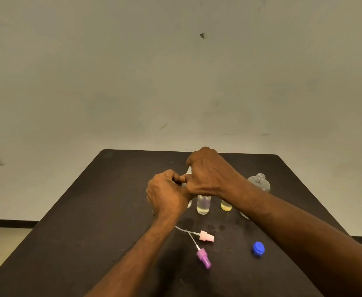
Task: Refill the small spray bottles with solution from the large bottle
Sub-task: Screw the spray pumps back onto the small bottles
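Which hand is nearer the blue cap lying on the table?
Right. The blue cap lies at the near right of the table; the right hand is beyond it, over the small bottles, and the left hand is farther off to the left.

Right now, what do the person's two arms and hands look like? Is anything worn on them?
Both forearms are bare as far as the picture shows them: no sleeves in view. The left hand and the right hand wear no gloves, and I see no watch, bracelet or ring. No markings show.
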